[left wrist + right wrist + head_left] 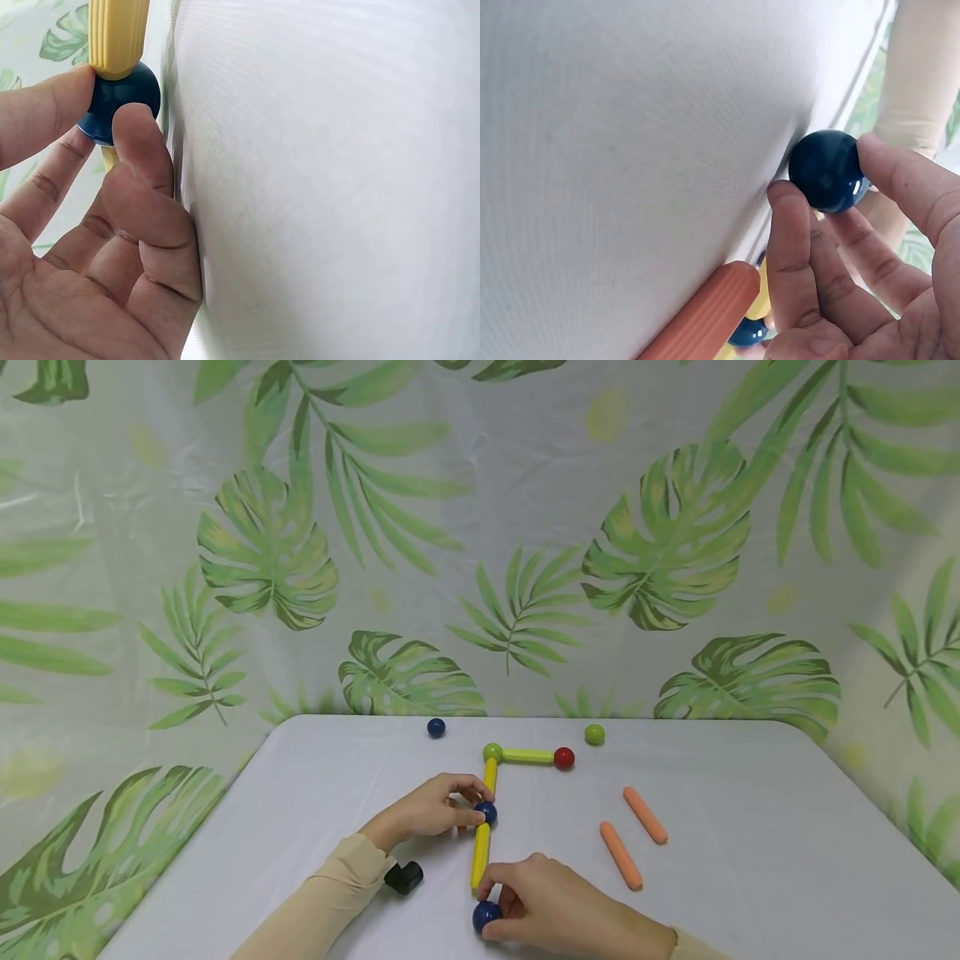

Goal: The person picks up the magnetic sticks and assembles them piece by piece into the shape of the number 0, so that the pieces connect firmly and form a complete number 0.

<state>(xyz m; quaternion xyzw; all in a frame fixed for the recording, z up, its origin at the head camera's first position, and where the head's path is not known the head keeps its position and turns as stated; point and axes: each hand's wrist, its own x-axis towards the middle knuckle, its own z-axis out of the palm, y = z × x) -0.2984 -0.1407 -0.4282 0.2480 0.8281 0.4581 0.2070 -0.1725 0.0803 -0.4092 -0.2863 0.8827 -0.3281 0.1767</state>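
Observation:
My left hand (438, 806) pinches a dark blue ball (487, 812) between thumb and fingertips. Two yellow rods meet at this ball: an upper rod (490, 772) runs to a green ball (492, 752), and a lower rod (480, 857) points toward me. From the green ball a lime rod (528, 756) extends right to a red ball (564, 758). Just below the lower yellow rod's near end, my right hand (551, 906) grips a second blue ball (826, 171) with its thumb and fingers, close over the white table.
Two orange rods (621, 856) (645, 815) lie right of the joined pieces. At the table's far edge sit a loose blue ball (437, 727) and a loose green ball (595, 734). A black object (404, 877) is by my left wrist. A leaf-patterned curtain (525, 527) stands behind the table.

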